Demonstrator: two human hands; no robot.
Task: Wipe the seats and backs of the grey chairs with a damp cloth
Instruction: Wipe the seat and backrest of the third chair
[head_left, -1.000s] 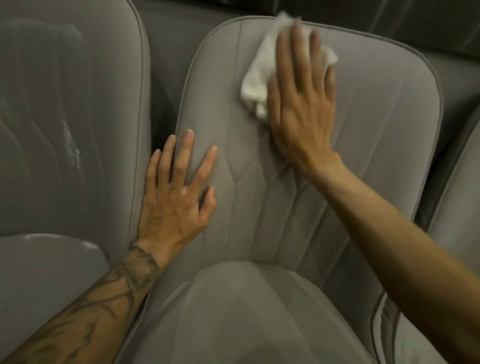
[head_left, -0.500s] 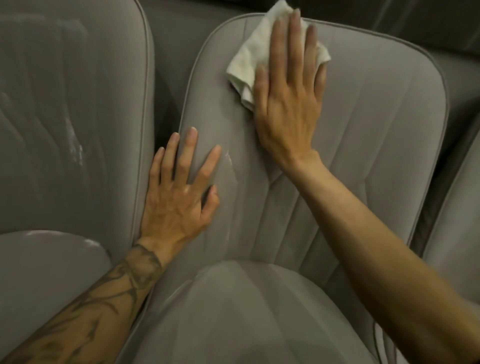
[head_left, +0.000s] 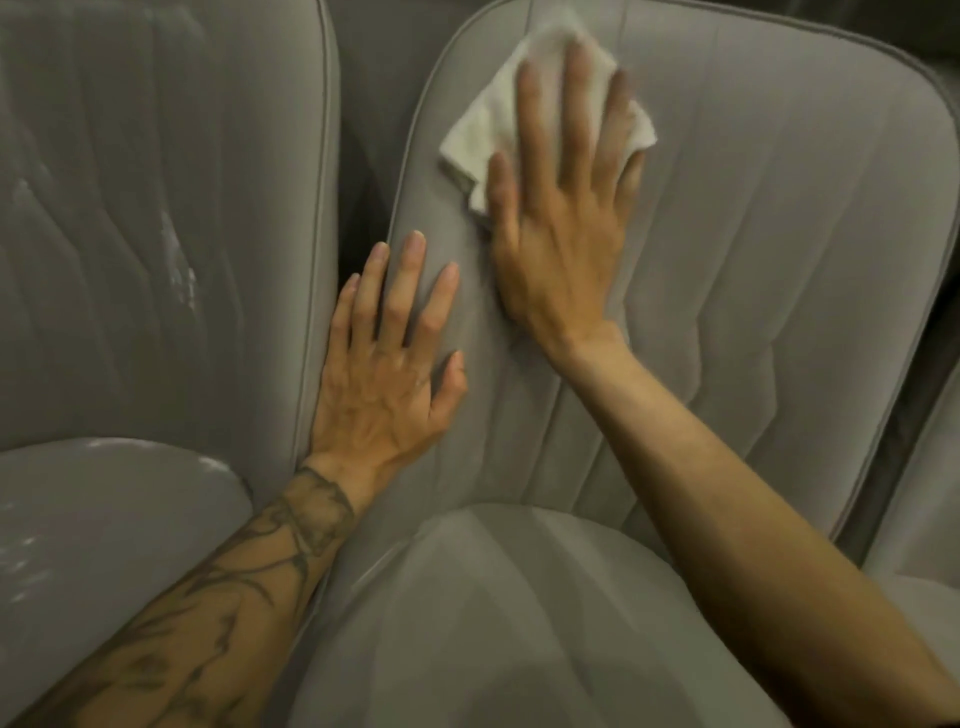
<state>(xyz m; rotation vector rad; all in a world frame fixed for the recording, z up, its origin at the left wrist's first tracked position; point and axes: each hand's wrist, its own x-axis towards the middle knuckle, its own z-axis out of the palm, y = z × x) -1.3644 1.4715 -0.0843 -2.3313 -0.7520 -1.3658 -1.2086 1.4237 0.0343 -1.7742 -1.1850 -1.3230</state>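
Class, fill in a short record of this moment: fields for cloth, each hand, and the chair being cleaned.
cloth: white cloth, pressed flat under the right hand
right hand: right hand, fingers spread, on the upper part of the backrest
left hand: left hand, flat on the backrest's left edge, holding nothing
chair: middle grey chair, another chair on its left

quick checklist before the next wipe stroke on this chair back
1. Cloth flat under the right hand: ok, palm and fingers press it on the middle chair back.
2. Left hand bracing that back near its left edge: ok.
3. Hands clear of each other: ok, close but apart.
4. Right side of the back reachable: ok, nothing lies on it.
5. Cloth damp enough: cannot tell.
6. Left chair back clean: not ok, pale marks show.
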